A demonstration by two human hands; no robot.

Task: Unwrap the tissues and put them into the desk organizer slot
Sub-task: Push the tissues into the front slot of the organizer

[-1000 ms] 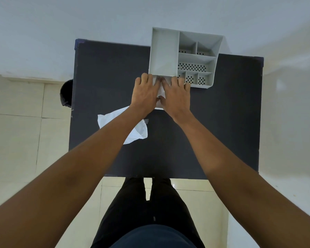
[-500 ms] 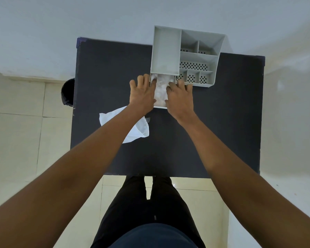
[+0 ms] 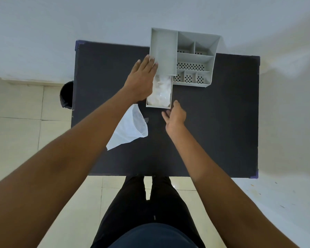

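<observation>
A grey desk organizer (image 3: 195, 58) stands at the far edge of the dark table (image 3: 213, 131). Its left-hand drawer (image 3: 158, 106) is pulled out toward me and holds white tissues (image 3: 161, 91). My left hand (image 3: 141, 79) lies flat with fingers spread against the organizer's left wall, beside the drawer. My right hand (image 3: 174, 116) hovers just in front of the drawer's front edge, fingers loosely apart and empty. The empty white wrapper (image 3: 129, 128) lies on the table to the left, partly under my left forearm.
A dark round object (image 3: 67, 94) sits on the tiled floor (image 3: 16, 131) beyond the table's left edge. White wall runs behind the organizer. My legs stand at the table's near edge.
Both hands were together over the tissues at the drawer. Now the left hand has shifted up to the organizer's side and the right hand has drawn back toward me, uncovering the tissues.
</observation>
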